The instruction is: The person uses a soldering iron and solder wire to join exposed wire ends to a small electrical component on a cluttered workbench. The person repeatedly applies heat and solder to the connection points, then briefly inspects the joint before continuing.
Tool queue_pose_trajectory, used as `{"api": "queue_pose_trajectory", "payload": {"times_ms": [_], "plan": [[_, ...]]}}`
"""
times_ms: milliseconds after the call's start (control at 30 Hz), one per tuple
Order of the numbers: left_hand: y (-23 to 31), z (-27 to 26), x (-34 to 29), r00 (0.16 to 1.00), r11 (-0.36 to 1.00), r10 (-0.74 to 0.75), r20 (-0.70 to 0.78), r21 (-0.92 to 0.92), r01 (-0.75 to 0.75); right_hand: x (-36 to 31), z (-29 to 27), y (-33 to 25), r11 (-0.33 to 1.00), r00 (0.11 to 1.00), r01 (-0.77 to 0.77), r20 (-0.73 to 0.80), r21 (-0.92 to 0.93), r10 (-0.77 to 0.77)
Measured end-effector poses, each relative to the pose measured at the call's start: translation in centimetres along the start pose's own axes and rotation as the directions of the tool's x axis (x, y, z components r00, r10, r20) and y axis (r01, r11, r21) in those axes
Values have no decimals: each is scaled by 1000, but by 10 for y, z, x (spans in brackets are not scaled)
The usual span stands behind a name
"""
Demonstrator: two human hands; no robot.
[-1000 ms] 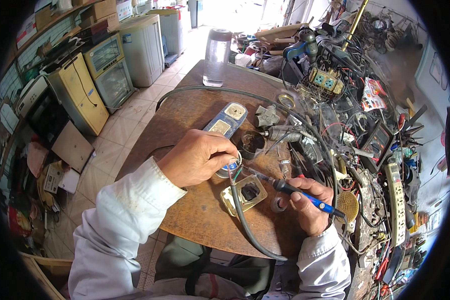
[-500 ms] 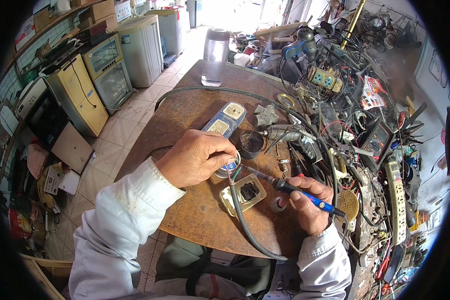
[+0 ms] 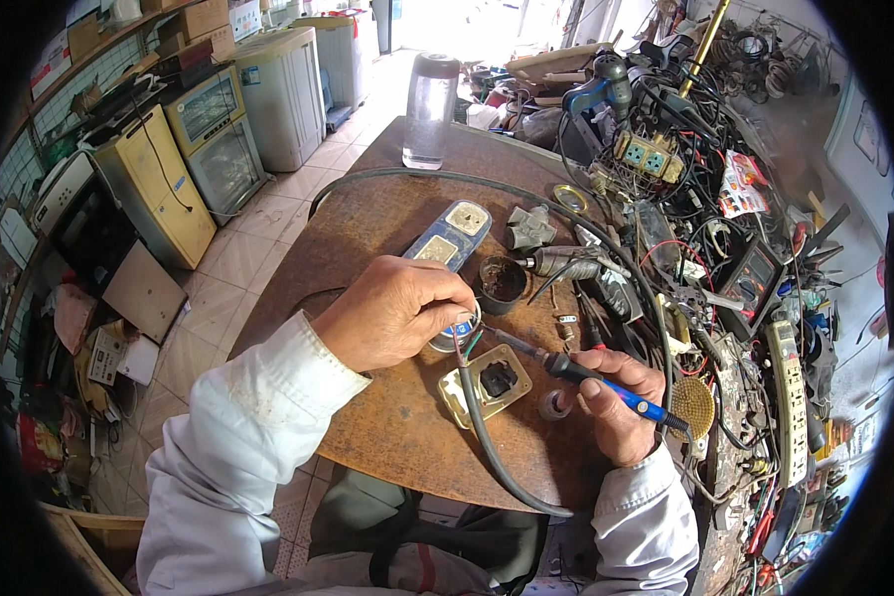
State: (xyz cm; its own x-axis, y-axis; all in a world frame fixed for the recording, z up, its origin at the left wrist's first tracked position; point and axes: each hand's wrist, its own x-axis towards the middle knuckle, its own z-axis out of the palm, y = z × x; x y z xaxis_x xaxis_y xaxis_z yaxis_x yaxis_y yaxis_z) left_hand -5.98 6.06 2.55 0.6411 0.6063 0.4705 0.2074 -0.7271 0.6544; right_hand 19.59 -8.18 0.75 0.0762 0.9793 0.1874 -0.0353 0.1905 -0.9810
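Note:
My left hand (image 3: 392,313) is closed in a pinch over a small round blue-labelled tin (image 3: 445,344). A thin reddish wire (image 3: 457,342) from the stripped end of a thick black cable (image 3: 487,440) runs up to its fingertips; the exact grip is partly hidden. A green wire (image 3: 475,344) spreads beside it. In my right hand (image 3: 621,409) is a soldering iron with a blue handle (image 3: 638,402), its metal tip pointing left to the tin's edge by my left fingertips. Below the tip lies an open cream-coloured cover (image 3: 512,402) with a black insert.
Beyond my hands are a blue socket strip (image 3: 449,235), a dark round cup (image 3: 502,282) and a clear bottle (image 3: 429,114). A small round container (image 3: 554,404) sits near my right hand. Tangled cables, tools and a long power strip (image 3: 789,402) crowd the right side.

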Motion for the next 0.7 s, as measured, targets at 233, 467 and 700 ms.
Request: {"api": "queue_pose_trajectory", "payload": {"times_ms": [233,467,700], "plan": [[-2,-1,0,1000,1000,-11,-5,-13,11,1,-2,2,999,999,38,29,3,-38],[-2,0,0,1000,1000,-8,-6,-17,8,1,-1,0,999,999,34,17,-6,-33],[1,-1,0,999,999,-49,2,-13,49,1,-5,5,999,999,46,9,-23,-46]]}}
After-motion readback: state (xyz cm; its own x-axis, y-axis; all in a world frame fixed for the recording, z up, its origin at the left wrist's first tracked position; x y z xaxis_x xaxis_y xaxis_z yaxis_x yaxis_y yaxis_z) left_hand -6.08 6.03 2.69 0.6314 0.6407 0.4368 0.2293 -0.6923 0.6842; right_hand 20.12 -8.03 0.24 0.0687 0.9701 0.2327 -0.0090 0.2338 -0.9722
